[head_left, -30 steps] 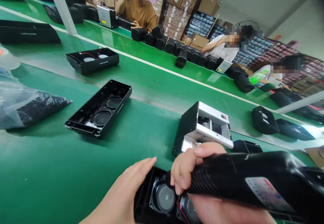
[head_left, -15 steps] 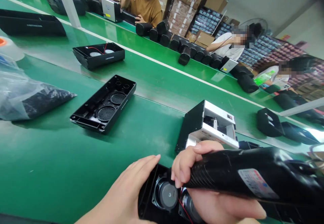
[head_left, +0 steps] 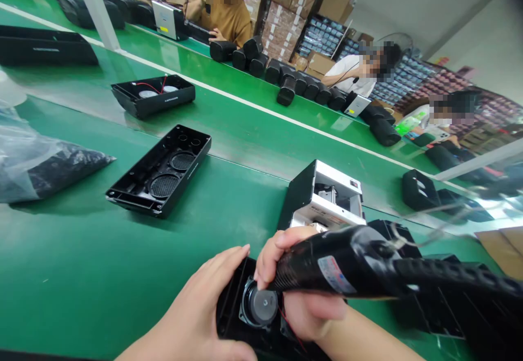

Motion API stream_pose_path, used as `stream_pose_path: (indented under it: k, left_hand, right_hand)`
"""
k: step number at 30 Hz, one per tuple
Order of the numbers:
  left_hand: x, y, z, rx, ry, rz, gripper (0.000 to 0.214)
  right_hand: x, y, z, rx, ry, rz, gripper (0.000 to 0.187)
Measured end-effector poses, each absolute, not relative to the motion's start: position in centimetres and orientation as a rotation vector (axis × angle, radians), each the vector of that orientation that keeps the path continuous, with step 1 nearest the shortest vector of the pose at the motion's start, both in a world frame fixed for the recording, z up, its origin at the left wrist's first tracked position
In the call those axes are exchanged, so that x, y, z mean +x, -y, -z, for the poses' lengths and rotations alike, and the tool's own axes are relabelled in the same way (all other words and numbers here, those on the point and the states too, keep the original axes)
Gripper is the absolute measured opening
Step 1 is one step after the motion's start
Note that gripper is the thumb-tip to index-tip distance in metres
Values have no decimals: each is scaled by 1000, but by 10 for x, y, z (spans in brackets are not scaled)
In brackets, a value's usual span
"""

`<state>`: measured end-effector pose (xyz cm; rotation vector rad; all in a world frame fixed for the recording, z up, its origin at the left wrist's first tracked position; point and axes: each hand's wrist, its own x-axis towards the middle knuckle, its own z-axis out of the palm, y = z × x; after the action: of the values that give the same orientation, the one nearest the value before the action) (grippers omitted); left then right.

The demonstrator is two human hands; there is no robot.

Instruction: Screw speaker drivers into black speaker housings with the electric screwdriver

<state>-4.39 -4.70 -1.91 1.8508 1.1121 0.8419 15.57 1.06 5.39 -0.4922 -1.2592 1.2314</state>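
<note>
My right hand (head_left: pixel 294 290) is wrapped round a black electric screwdriver (head_left: pixel 327 265), its body lying across the bottom right with a thick cable trailing off to the right. The tool's front end points down at a black speaker housing (head_left: pixel 232 317) at the bottom edge, which holds a round speaker driver (head_left: pixel 261 306) with a red wire beside it. My left hand (head_left: pixel 204 312) lies with fingers together, stretched along the housing's left side and pressing on it.
An empty black speaker shell (head_left: pixel 161 170) lies on the green bench (head_left: pixel 102 263). Behind my hands stands a white and black box device (head_left: pixel 322 197). A plastic bag of dark parts (head_left: pixel 44 167) is at left. Another housing (head_left: pixel 153 95) rides the belt. Three people sit across the belt.
My right hand has tilted the screwdriver so its rear swings away to the right, and the cable now shows. The view has shifted slightly. My left hand stays on the housing.
</note>
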Motion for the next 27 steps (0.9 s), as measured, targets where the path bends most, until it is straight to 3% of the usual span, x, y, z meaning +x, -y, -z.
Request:
stream_pose_path:
  k: [7,12,18,24,27]
  left_hand:
    - [-44,43,23,1869,-1131,-882,128]
    - [-52,35,32,1986,-1160,-837,124]
    - [-51,28,26,2036,-1220,-829,123]
    - [-46,15,22,2034,-1212,-820,79]
    - [-46,15,19,2024,-1218,-804,70]
  right_hand:
    - [145,-6,-53,-566,1201,-1151,62]
    - [154,-1,-76,-565,1186,-1269,60]
    - [210,-15,-146,-650,1099,-720,62]
    - [240,-49,-137,-797,1095,-625,74]
    - [240,-54,-129,-818,1091,-627,75]
